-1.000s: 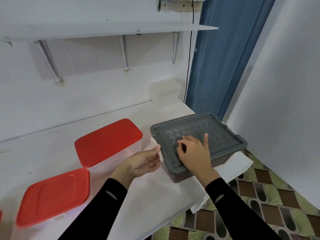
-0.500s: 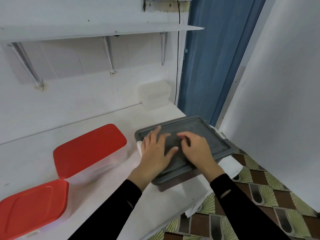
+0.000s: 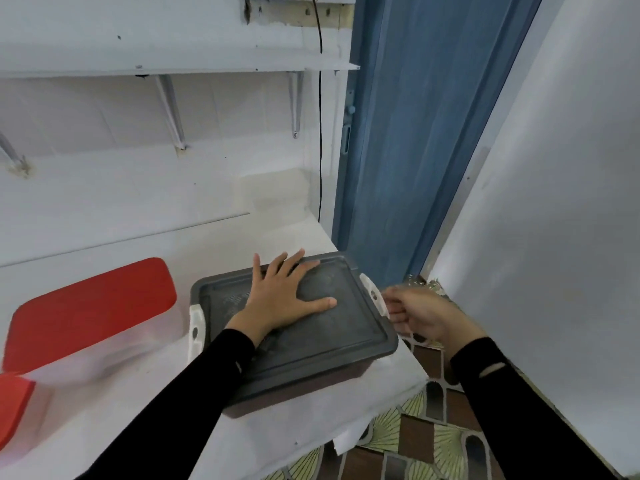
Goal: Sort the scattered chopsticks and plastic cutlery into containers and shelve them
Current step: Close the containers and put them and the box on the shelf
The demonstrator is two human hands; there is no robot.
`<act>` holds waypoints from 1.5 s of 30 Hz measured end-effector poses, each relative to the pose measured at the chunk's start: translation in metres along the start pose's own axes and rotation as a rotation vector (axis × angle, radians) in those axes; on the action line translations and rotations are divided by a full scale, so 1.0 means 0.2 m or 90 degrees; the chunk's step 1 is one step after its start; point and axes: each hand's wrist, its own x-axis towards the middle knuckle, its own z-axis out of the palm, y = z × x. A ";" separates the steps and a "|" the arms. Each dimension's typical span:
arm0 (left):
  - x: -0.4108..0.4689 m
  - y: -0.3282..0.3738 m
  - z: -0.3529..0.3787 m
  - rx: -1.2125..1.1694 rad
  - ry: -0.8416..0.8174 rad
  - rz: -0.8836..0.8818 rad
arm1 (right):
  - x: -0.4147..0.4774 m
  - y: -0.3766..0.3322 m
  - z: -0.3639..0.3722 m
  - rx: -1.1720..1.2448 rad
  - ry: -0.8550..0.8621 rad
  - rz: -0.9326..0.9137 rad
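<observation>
A brown box with a grey lid [image 3: 346,327] sits at the right end of the white table [image 3: 138,427]. My left hand [image 3: 280,299] lies flat on the lid with its fingers spread, pressing down. My right hand [image 3: 426,313] is at the box's right side, blurred, its fingers curled against the white right latch [image 3: 372,296]. A second white latch [image 3: 195,327] shows on the box's left side. No chopsticks or cutlery are visible.
Two clear containers with red lids stand to the left, one [image 3: 90,306] beside the box and one [image 3: 14,400] at the frame edge. A clear lidded tub [image 3: 273,192] sits against the back wall. A white shelf [image 3: 173,69] runs above. Right of the table are a blue door [image 3: 415,133] and a patterned floor [image 3: 433,445].
My left hand came onto the lid and now presses it flat. My right hand left the lid and moved to the box's right latch. The view shifted right.
</observation>
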 end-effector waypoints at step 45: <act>-0.54 -0.27 -0.26 -0.288 -0.029 -0.440 | -0.01 -0.01 0.27 -0.307 -0.174 -0.150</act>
